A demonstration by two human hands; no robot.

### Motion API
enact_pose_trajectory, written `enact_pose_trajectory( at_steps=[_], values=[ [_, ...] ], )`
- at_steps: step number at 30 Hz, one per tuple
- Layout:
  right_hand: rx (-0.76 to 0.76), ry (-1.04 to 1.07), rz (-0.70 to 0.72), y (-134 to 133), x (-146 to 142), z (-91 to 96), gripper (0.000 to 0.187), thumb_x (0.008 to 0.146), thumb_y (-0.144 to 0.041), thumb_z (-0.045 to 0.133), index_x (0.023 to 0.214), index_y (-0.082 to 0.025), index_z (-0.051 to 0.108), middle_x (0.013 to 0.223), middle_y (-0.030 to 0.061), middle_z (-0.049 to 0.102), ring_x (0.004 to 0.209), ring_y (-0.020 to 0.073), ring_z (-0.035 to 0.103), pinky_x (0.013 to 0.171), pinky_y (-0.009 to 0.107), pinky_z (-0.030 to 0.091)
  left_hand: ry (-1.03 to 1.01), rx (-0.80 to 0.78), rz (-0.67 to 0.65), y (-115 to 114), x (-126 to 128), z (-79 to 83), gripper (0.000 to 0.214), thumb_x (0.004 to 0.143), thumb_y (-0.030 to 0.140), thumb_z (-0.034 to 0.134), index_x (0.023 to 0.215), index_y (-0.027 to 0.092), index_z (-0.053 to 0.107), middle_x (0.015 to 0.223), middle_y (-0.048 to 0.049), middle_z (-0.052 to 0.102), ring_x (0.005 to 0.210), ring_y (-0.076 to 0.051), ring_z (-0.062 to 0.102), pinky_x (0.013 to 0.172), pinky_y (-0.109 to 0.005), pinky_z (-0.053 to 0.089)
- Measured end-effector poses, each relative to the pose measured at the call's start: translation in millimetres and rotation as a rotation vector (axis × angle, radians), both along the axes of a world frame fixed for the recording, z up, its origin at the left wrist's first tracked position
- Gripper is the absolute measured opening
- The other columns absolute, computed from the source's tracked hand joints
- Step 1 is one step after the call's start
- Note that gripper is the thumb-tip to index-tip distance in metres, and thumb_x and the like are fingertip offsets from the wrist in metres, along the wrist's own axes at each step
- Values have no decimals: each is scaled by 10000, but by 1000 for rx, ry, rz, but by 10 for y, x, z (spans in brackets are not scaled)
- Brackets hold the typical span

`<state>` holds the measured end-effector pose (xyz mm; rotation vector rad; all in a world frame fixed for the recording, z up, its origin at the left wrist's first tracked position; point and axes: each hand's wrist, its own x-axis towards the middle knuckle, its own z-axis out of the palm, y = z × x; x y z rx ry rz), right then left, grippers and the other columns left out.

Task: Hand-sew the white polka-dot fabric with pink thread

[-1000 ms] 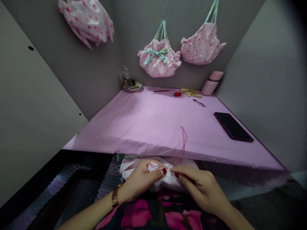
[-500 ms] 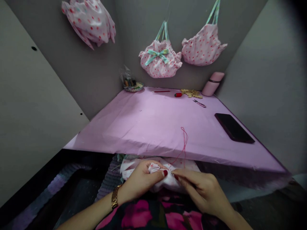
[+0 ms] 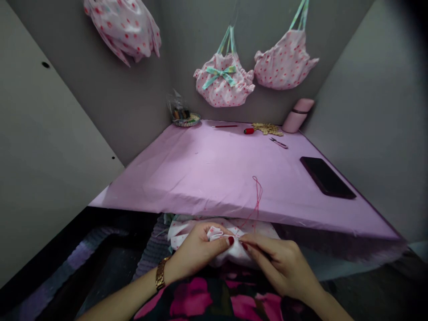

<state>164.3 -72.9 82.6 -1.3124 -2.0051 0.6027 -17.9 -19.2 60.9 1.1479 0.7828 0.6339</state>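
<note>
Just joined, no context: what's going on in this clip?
A person is hand-sewing in their lap, below the edge of a table covered in pink cloth. The left hand bunches a piece of white dotted fabric; the right hand pinches at the same spot, where a red thread runs up onto the table. No needle is visible. A dark phone and small snips lie untouched.

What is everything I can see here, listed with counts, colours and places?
Table: 1, lilac cloth cover, centre.
Fabric pouches: 3, pink dotted, hanging on walls.
Phone: 1, black, table right.
Bottle: 1, pink, far corner.
Thread snips: 1, near bottle.
Dish of spools: 1, far left.
Red thread: 1, over table edge.
Dotted fabric: 1, white-pink, lap.
Left hand: pinches fabric; gold watch.
Right hand: pinches at seam.
</note>
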Motion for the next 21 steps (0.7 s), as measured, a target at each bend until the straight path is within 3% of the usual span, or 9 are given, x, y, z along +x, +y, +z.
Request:
enact_pose_trajectory(
  at_steps=[8, 13, 18, 21],
  values=[
    [20, -10, 6, 4, 5, -22, 261, 847, -156, 405, 946, -231, 634, 733, 5, 674, 675, 133, 642, 637, 204, 491, -14, -11, -14, -4, 4, 44, 242, 688, 351, 652, 785, 131, 679, 697, -28, 630, 602, -100, 510, 573, -208, 390],
    [-25, -28, 9, 5, -4, -12, 235, 851, -178, 393, 873, -208, 625, 713, 16, 659, 643, 131, 624, 610, 203, 467, 24, 73, -4, -7, 5, 45, 245, 713, 364, 624, 768, 129, 669, 694, -32, 633, 603, -102, 510, 577, -210, 388],
    [-140, -34, -41, 4, -26, 0, 341, 869, -252, 397, 1183, -150, 482, 494, -35, 540, 425, 114, 490, 467, 202, 390, 86, 197, -32, -13, 0, 101, 239, 759, 349, 569, 764, 127, 658, 701, -33, 628, 614, -113, 516, 578, -210, 392],
    [-201, 13, -2, 14, -40, 6, 337, 872, -266, 391, 1169, -151, 503, 486, -38, 516, 436, 115, 470, 455, 205, 367, 152, 282, -33, -18, -5, 136, 230, 768, 334, 557, 767, 129, 659, 697, -33, 630, 610, -115, 517, 576, -208, 391]
  ],
)
